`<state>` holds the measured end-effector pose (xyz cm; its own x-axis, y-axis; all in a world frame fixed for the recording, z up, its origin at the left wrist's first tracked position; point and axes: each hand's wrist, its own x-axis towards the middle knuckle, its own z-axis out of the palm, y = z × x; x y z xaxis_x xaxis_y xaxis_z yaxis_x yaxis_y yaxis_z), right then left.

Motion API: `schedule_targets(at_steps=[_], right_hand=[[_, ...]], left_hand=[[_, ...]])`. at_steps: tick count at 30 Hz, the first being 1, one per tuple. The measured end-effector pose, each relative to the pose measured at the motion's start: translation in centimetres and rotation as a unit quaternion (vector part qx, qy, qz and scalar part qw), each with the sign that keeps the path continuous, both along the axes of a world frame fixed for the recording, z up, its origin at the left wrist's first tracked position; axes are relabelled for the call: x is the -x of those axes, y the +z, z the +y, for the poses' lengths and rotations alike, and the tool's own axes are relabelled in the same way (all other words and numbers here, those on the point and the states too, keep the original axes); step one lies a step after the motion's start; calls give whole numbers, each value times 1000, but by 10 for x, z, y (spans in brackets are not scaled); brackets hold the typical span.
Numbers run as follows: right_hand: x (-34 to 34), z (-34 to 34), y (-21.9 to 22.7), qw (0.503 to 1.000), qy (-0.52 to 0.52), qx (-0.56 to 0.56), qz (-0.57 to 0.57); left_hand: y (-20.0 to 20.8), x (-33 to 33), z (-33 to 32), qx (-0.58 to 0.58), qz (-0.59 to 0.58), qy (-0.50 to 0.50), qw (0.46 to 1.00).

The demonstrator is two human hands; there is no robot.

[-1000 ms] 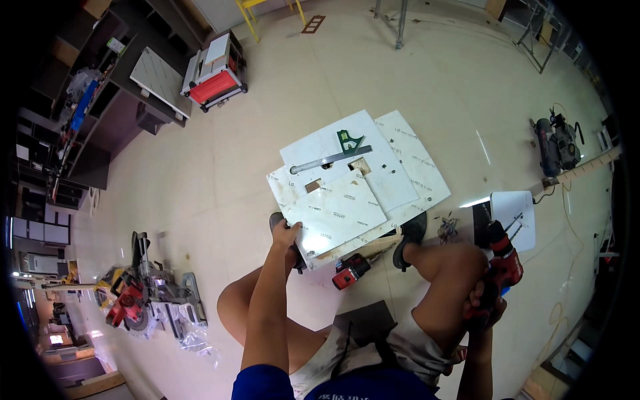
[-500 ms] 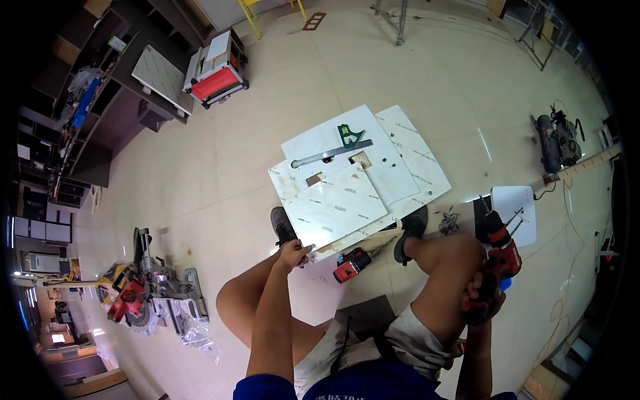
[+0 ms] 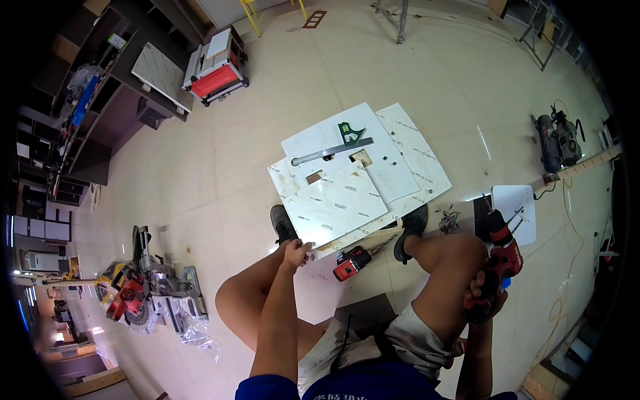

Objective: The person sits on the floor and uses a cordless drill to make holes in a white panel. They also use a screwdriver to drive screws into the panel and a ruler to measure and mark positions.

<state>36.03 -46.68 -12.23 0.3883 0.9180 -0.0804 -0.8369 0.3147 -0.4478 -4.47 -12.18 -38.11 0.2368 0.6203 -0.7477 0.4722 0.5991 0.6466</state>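
My right hand is wrapped round the handle of a red and black cordless drill, held over my right knee with its bit pointing away. At the near left corner of a white marked panel, my left hand has its fingers closed in a pinch; whatever they hold is too small to make out. The panel lies on a stack of larger white boards. A combination square with a green head lies across the stack, beside rectangular cut-outs. A second red drill lies on the floor by the stack's near edge.
Loose bits lie beside my right shoe. Behind the held drill is a white tray-like board. A mitre saw stands at left, a table saw at far left, a compressor at right. A yellow hose trails nearby.
Almost nothing differs. My left forearm has shifted slightly to the right, with the hand still at the panel's corner; the right hand and drill stay in place.
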Motion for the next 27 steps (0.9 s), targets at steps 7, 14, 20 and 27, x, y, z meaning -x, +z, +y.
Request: schedule_targets(at_steps=[7, 14, 20, 27], right_hand=[[2, 0, -1, 1000, 3, 3, 7], [1, 1, -1, 1000, 1, 0, 3], [0, 1, -1, 1000, 2, 1, 3], [-1, -1, -2, 1000, 2, 2, 4]], left_hand=[[6, 3, -7, 29, -38, 37, 998], [-7, 6, -7, 8, -29, 16, 999], [-8, 2, -8, -48, 19, -7, 999], [8, -2, -9, -1, 21, 5, 1000]])
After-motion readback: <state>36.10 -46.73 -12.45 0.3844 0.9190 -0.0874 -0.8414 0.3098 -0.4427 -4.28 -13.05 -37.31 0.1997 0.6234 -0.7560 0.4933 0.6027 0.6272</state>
